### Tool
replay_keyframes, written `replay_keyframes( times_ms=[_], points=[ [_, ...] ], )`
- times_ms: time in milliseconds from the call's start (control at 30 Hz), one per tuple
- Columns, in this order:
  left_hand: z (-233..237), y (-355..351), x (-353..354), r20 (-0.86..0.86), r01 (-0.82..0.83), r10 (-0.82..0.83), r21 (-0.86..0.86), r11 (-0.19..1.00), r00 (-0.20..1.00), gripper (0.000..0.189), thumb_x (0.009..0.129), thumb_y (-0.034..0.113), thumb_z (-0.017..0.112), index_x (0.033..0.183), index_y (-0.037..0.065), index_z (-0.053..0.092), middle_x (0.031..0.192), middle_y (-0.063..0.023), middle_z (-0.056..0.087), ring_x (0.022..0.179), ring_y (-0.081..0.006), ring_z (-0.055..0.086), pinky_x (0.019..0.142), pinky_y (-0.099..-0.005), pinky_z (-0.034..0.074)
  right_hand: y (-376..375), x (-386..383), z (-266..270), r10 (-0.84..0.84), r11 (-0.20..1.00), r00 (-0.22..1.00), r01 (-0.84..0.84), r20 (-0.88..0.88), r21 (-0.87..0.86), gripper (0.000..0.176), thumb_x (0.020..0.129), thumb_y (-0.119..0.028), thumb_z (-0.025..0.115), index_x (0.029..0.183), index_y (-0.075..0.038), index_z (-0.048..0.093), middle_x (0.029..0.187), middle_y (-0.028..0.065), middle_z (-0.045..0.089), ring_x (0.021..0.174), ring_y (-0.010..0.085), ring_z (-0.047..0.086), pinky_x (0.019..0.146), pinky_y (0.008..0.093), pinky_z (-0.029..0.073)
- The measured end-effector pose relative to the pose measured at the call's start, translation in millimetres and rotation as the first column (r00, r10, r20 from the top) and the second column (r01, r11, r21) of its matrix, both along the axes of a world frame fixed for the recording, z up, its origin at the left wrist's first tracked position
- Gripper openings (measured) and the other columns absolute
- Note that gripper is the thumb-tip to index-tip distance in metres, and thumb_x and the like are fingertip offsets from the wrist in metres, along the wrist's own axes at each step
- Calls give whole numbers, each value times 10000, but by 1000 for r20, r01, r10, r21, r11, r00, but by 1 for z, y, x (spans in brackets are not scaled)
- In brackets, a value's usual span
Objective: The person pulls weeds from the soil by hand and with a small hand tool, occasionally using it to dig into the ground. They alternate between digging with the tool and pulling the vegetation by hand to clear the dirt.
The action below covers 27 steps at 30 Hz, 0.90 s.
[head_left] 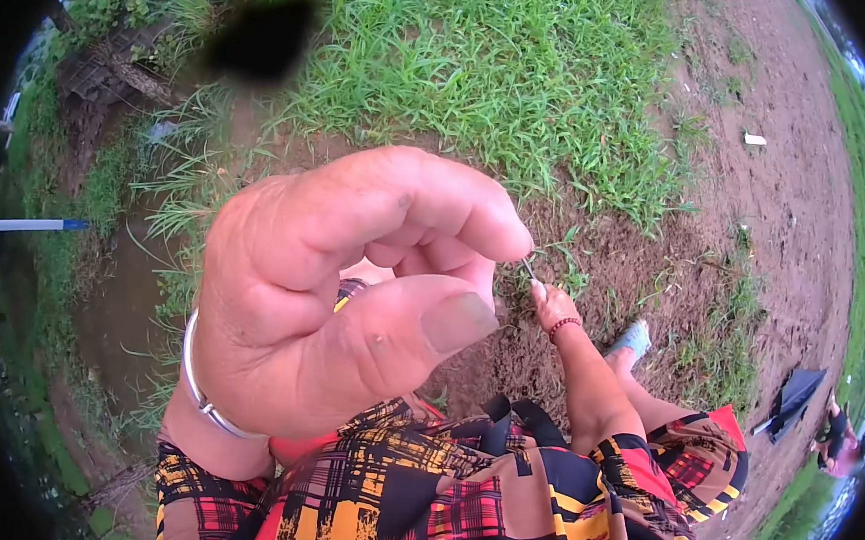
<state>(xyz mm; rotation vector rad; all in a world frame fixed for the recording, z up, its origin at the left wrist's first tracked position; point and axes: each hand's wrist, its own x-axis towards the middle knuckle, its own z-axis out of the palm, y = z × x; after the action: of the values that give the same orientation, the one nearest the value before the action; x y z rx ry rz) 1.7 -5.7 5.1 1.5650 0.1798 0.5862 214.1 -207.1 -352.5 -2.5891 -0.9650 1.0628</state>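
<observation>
My left hand [351, 284] is raised close to the camera, wearing a silver bangle [199, 379]. Its fingers curl round toward the thumb, and nothing shows between them. Lower down and farther off, my right hand [555, 307] reaches over the bare soil [506, 360] at the edge of the grass. It grips a thin tool [530, 269] with a slim metal end; most of the tool is hidden behind my left hand and in my grip. A red bead bracelet [566, 325] circles that wrist. Small green weeds [575, 270] grow right beside the tool.
Thick grass [486, 73] spreads ahead, with muddy water [128, 319] at left. A blurred black patch [263, 37] covers the upper left. My patterned clothing [416, 500] and one sandal [631, 337] show below. A dark umbrella-like thing [794, 401] and another person [837, 439] are far right.
</observation>
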Motion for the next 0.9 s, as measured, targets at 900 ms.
replay_keyframes(
  times_ms=[900],
  points=[
    [-4,-4,12,76,-11,11,-10,1000,997,313,868,191,551,988,-94,501,735,-118,545,587,-120,485,557,-334,404,50,-21,36,96,987,993,-85,-73,139,542,896,-500,314,961,-32,580,942,251,595,932,414,547,813,460,429]
  ],
)
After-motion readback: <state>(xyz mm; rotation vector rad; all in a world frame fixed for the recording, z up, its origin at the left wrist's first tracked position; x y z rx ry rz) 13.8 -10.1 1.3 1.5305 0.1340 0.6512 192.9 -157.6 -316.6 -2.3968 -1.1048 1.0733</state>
